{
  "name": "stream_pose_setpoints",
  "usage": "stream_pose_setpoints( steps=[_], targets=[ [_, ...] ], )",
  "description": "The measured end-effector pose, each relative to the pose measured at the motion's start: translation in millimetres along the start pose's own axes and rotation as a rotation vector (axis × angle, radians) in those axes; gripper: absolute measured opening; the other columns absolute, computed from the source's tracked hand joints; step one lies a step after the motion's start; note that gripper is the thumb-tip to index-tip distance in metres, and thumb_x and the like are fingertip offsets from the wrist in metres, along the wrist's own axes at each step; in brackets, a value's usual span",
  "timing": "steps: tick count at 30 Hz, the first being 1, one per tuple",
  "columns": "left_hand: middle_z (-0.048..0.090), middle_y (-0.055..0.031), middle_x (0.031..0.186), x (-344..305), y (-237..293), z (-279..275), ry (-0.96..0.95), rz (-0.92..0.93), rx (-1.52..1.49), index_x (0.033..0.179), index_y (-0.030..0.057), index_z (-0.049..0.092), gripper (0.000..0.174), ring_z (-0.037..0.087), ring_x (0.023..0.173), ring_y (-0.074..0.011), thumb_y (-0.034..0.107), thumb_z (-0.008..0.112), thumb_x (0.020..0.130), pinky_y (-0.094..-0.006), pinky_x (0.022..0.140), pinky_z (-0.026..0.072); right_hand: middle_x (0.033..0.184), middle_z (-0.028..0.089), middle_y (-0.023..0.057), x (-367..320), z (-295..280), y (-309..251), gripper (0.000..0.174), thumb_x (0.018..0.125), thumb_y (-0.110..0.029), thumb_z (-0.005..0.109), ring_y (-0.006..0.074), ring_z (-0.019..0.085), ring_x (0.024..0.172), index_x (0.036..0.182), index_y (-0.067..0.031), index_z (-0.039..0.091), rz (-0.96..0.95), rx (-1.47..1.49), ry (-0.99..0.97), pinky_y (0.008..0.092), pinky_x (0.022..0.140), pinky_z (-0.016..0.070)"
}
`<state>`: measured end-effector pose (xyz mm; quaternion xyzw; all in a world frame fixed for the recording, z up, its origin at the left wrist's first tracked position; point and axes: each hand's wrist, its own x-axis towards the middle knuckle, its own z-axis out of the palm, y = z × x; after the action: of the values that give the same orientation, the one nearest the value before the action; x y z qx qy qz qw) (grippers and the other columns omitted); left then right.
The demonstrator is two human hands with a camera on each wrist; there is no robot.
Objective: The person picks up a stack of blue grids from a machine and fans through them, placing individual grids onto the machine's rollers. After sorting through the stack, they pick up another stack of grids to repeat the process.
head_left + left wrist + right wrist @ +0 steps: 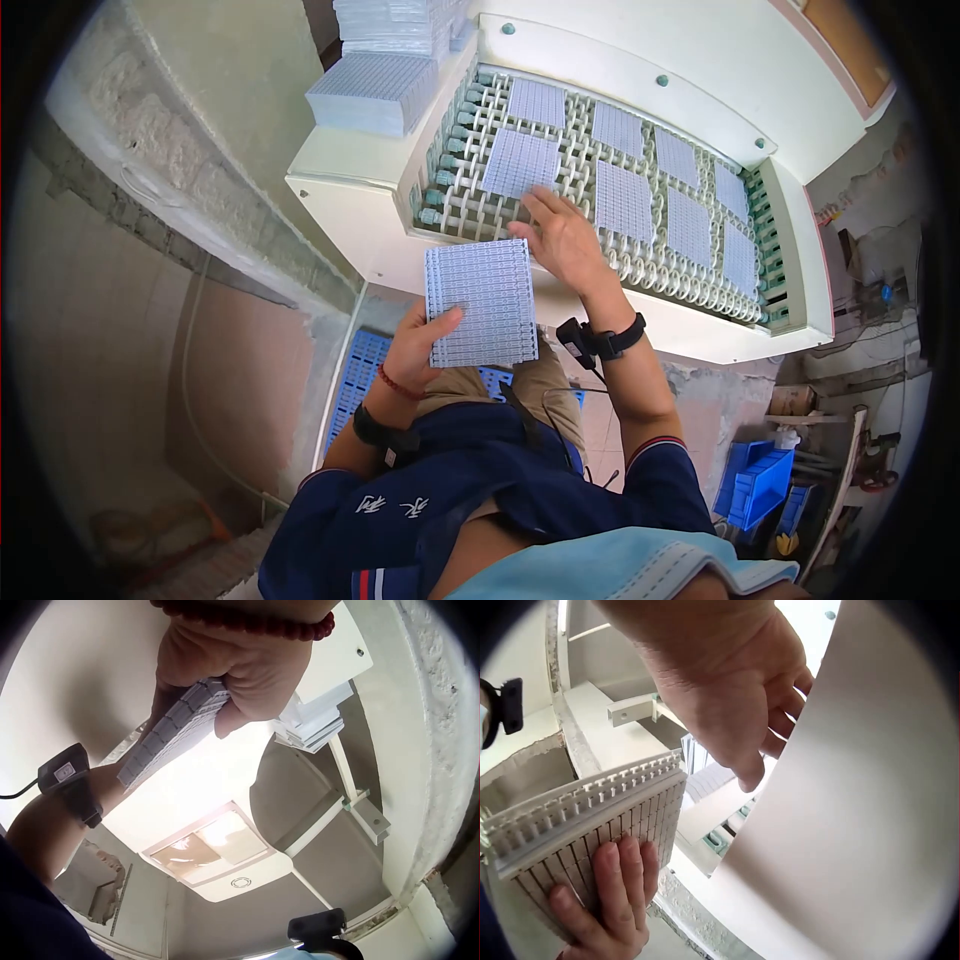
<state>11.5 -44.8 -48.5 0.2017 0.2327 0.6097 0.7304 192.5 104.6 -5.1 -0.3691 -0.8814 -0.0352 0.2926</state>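
Bluish gridded squares [490,290] in left fingers [613,881]

The left hand [412,348] is curled left of the head view's centre; the right hand [568,245] is outstretched, higher right.

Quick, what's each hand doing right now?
Left hand: closed, holding a stack of gridded panels.
Right hand: open, fingertips at a loose panel on the roller conveyor; contact unclear.

Glare bleaches the left wrist view's centre; corners darken.
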Motion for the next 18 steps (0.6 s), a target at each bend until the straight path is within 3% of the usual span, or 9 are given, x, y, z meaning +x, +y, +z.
stream_pose_setpoints(
  steps=[2,4,6,7,9,13,18],
  targets=[
    [0.056,-0.0137,0.105,-0.4,1.0,-2.7,-0.005,-0.002,-0.010,0.113,-0.0032,0.047,0.031,0.058,0.092,-0.0227,0.003,0.050,0.083,-0.0345,0.077,0.0485,0.108,0.053,0.0204,2.3,-13.3,0.1,0.038,0.078,-0.029,0.057,0.0346,0.052,0.097,0.100,0.0023,0.056,0.073,0.040,-0.021,0.0378,0.083,0.0422],
    [0.056,-0.0135,0.105,-0.9,1.7,-5.1,-0.007,0.003,-0.029,0.113,-0.0032,0.047,0.031,0.058,0.092,-0.0226,0.003,0.050,0.082,-0.0345,0.078,0.0484,0.109,0.053,0.0215,-6.3,-29.8,14.4,0.040,0.079,-0.030,0.057,0.0361,0.052,0.098,0.101,0.0035,0.055,0.274,0.042,0.043,0.0383,0.082,0.0430],
    [0.057,-0.0157,0.102,-0.2,3.7,-4.8,0.018,-0.020,-0.068,0.109,-0.0045,0.048,0.028,0.058,0.091,-0.0241,0.002,0.050,0.082,-0.0360,0.078,0.0491,0.107,0.054,0.0217,-22.5,-38.1,38.3,0.041,0.080,-0.031,0.056,0.0365,0.053,0.095,0.102,0.0038,0.055,0.420,-0.114,0.070,0.0395,0.081,0.0434],
    [0.057,-0.0157,0.102,0.4,4.2,-4.5,0.021,-0.019,-0.078,0.109,-0.0045,0.048,0.028,0.058,0.091,-0.0241,0.002,0.050,0.082,-0.0360,0.078,0.0491,0.107,0.054,0.0217,-30.3,-40.3,48.5,0.041,0.080,-0.031,0.056,0.0365,0.053,0.095,0.102,0.0038,0.055,0.416,-0.117,0.062,0.0395,0.081,0.0434],
    [0.057,-0.0162,0.103,2.7,4.3,-3.8,0.016,-0.036,-0.085,0.109,-0.0047,0.048,0.028,0.058,0.092,-0.0244,0.002,0.049,0.082,-0.0358,0.078,0.0491,0.108,0.053,0.0214,-43.4,-43.0,61.8,0.042,0.080,-0.032,0.055,0.0361,0.053,0.095,0.102,0.0037,0.055,0.616,-0.190,-0.060,0.0397,0.081,0.0428],
    [0.056,-0.0163,0.104,10.9,-0.4,1.3,-0.016,-0.051,-0.080,0.110,-0.0048,0.048,0.028,0.058,0.092,-0.0243,0.002,0.049,0.082,-0.0353,0.079,0.0488,0.107,0.054,0.0216,-44.0,-39.3,59.4,0.043,0.080,-0.033,0.054,0.0354,0.053,0.096,0.103,0.0042,0.055,0.529,-0.234,-0.115,0.0398,0.081,0.0424],
    [0.056,-0.0153,0.106,15.9,-2.5,2.0,-0.004,-0.047,-0.054,0.112,-0.0046,0.047,0.030,0.057,0.094,-0.0235,0.002,0.050,0.082,-0.0348,0.080,0.0484,0.099,0.057,0.0201,-41.8,-37.3,53.9,0.041,0.080,-0.032,0.056,0.0344,0.055,0.087,0.100,0.0038,0.056,0.467,-0.214,0.070,0.0381,0.076,0.0440]
  ],
)
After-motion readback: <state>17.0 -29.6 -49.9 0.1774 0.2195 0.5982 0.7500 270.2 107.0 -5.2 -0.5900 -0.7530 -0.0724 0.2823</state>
